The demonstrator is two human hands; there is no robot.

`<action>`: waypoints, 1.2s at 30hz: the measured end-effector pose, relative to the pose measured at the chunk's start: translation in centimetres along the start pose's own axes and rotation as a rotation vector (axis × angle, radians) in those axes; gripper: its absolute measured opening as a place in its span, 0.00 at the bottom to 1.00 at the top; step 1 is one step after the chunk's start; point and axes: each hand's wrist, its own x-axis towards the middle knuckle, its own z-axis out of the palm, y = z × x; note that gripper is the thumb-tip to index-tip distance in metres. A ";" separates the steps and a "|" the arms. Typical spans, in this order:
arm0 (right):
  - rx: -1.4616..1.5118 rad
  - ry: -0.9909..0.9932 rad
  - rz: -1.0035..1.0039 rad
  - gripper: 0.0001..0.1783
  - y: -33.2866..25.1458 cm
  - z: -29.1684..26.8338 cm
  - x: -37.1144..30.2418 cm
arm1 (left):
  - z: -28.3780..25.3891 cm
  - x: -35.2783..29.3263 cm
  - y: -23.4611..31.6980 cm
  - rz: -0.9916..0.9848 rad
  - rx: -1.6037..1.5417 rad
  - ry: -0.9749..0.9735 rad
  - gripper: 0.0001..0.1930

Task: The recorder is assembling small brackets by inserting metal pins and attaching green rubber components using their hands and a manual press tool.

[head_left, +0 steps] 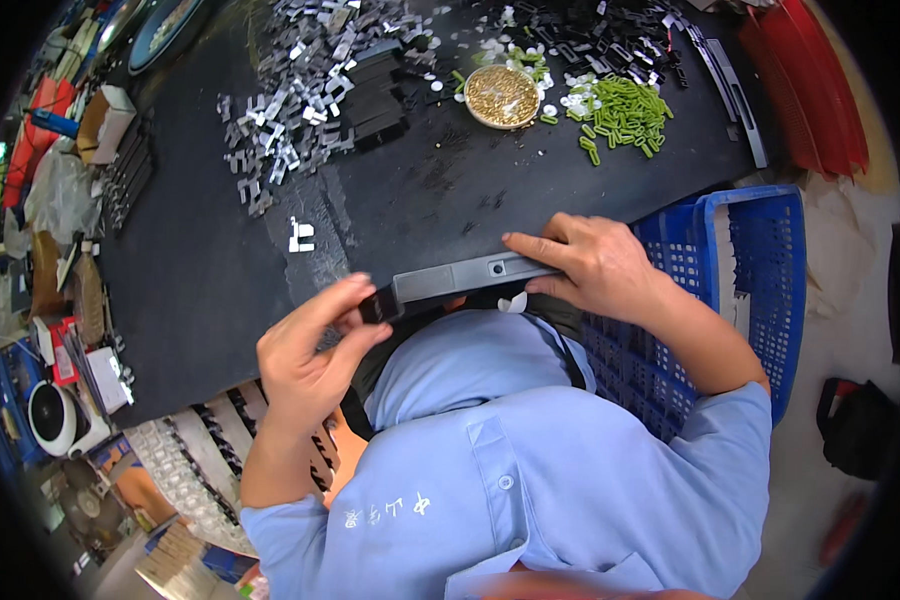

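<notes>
A long dark-grey bar (pixel 430 282) with a round hole lies level across my lap at the table's front edge. My right hand (pixel 595 265) grips its right end between thumb and fingers. At its left end, my left hand (pixel 315 345) pinches a short black end piece (pixel 378 306) that meets the bar; whether it is joined to it I cannot tell. A small white piece (pixel 511 303) shows just below the bar. On the table beyond my left hand sits a lone shiny metal bracket (pixel 301 236).
Heaped metal brackets (pixel 295 110), stacked black bars (pixel 375 100), a round dish of small brass parts (pixel 502 97) and green oblong rings (pixel 625 115) cover the far table. A blue perforated crate (pixel 785 290) stands at right, near red trays (pixel 805 90). Boxes and a white fan (pixel 55 415) crowd the left.
</notes>
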 end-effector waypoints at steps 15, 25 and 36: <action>-0.041 0.030 -0.146 0.31 1.4 1.3 1.1 | 2.9 0.7 -2.6 0.292 0.505 -0.175 0.10; -0.038 0.068 -0.157 0.30 1.9 1.2 1.4 | 4.0 1.5 -2.4 0.253 0.536 -0.163 0.10; -0.014 -0.074 -0.053 0.27 -1.5 -1.3 2.3 | 4.2 -3.5 -4.7 0.379 0.832 -0.117 0.26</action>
